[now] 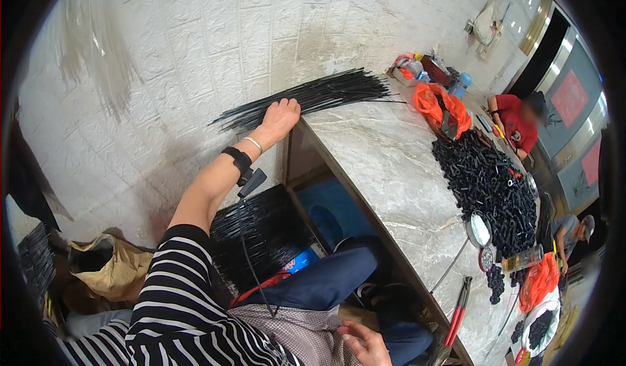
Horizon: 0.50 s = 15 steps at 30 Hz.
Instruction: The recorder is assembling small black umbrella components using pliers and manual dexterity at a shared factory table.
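My left hand (pixel 283 116) is stretched out to the far corner of the marble-patterned table (pixel 385 164). Its fingers curl down over the near end of a bundle of long thin black rods (pixel 349 91), which lies along the wall; the fingertips are hidden. A black strap with a small dark device sits on that wrist. Low in the picture, over my lap, my right hand (pixel 365 346) hangs with its fingers loosely apart and nothing visible in it. Nearby, a red-handled cutter (pixel 460 314) lies at the table's front edge.
A big heap of short black tubes (pixel 486 183) covers the table's right part, beside two round dishes (pixel 479 230) and an orange bag (pixel 437 105). More black rods (pixel 257 229) lie below the table by a tan sack (pixel 111 265). Two people (pixel 521 121) sit across.
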Tool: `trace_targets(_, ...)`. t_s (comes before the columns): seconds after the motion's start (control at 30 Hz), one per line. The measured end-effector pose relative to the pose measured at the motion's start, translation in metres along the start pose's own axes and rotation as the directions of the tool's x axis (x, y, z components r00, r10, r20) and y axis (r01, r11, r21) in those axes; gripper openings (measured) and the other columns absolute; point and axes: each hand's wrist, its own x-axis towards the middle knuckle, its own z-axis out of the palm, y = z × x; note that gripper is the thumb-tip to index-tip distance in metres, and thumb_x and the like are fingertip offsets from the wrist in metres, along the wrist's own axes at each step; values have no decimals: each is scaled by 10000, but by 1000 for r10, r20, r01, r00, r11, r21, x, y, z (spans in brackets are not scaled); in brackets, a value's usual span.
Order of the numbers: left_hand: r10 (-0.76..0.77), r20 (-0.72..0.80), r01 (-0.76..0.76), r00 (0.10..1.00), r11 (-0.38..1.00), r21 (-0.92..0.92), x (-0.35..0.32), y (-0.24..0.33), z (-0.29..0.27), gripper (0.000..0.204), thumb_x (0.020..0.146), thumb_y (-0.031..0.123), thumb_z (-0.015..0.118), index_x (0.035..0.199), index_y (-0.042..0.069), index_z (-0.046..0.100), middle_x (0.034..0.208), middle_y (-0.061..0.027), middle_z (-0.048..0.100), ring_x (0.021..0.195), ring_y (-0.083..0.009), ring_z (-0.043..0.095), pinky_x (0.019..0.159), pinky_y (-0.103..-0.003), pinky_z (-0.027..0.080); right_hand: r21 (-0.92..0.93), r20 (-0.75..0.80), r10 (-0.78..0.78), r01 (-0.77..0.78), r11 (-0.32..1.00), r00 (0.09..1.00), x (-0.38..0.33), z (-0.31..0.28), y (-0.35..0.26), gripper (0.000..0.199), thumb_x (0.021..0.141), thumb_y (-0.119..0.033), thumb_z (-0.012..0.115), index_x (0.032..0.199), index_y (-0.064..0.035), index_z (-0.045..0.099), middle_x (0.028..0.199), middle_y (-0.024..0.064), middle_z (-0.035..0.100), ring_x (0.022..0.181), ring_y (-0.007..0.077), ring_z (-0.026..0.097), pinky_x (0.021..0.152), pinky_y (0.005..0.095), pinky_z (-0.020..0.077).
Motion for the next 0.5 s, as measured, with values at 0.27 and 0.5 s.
trace_targets(0.27, 96, 106, -90, 990, 994, -60, 9, 5, -13, 133, 754, 65, 570, 881, 25, 581, 847, -85, 551, 837, -234, 575, 681, -339, 504, 41, 6, 46, -47, 998, 999, 14, -29, -31, 214, 889, -140, 596, 1045, 4, 627, 863, 67, 666, 747, 166, 633, 696, 249, 504)
trace_targets(0.5, 117, 291, -11, 950, 940, -341, 6, 43, -48, 255, 780, 207, 643, 916, 3, 572, 899, -130, 556, 906, -296, 579, 739, -397, 520, -156, 253, -9, 50, 986, 967, 73, -78, -62, 298, 873, -90, 598, 1147, 24, 579, 985, 150, 673, 936, 248, 669, 814, 322, 515)
